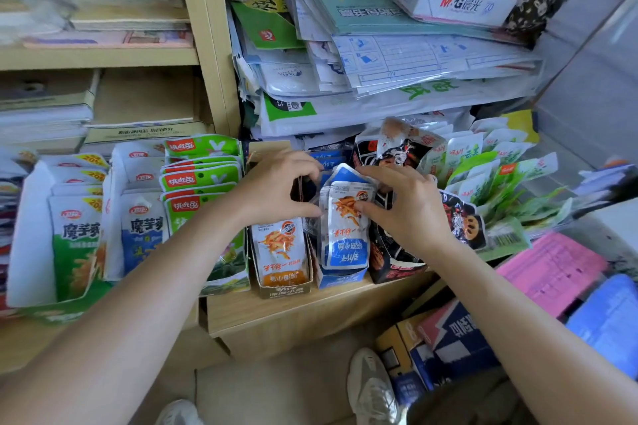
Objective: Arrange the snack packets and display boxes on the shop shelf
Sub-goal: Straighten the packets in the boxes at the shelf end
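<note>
A bunch of blue-and-white snack packets stands in a blue display box on the wooden shelf. My left hand grips the bunch from the left, thumb at its front. My right hand grips it from the right, thumb pressed on the front packet. Left of it sits an orange display box with orange-and-white packets. A black display box with black packets stands to the right.
Green and white packet boxes fill the shelf's left side; green packets fan out at the right. Stacked papers and plastic bags hang low above the snacks. Cartons and my shoes are on the floor below.
</note>
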Demonstrator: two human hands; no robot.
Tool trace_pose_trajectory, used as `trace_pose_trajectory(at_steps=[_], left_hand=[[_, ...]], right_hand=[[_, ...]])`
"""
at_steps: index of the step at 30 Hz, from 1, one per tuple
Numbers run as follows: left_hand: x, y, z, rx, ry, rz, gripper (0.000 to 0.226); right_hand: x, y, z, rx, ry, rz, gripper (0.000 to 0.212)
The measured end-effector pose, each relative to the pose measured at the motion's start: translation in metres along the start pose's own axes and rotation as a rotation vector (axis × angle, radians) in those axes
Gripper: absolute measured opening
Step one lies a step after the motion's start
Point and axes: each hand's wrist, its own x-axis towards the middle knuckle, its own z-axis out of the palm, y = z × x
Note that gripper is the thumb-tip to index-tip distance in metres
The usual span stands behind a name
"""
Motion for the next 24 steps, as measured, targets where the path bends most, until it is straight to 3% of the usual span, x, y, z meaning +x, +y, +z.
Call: trace_pose_trajectory(at_steps=[5, 9, 12, 15, 19, 24], left_hand=[[-0.001, 0.002, 0.005, 0.073, 0.076, 0.007, 0.029], [-0.001, 0.006, 0.020, 0.220, 0.186, 0.014, 0.032], [-0.002, 0.003, 0.015, 0.154, 0.137, 0.000, 0.037], [-0.006, 0.001, -0.001, -0.072, 0.036, -0.053, 0.049], [-0.010, 0.004, -0.007, -0.216, -0.027, -0.103, 0.053], [-0.007, 0.018, 0.012, 0.046, 0.104, -0.123, 0.066]], right_hand=[[-0.003, 0.003, -0.003, -0.011, 0.028, -0.050, 0.062], [-0.005, 0.004, -0.005, -0.082, 0.090, -0.217, 0.047], [-0.008, 0.007, -0.004, -0.087, 0.057, -0.311, 0.031], [-0.008, 0.008, -0.006, -0.068, 0.016, -0.300, 0.021], [-0.007, 0.008, -0.006, -0.077, -0.025, -0.256, 0.023], [-0.007, 0.006, -0.008, -0.080, -0.086, -0.228, 0.036]])
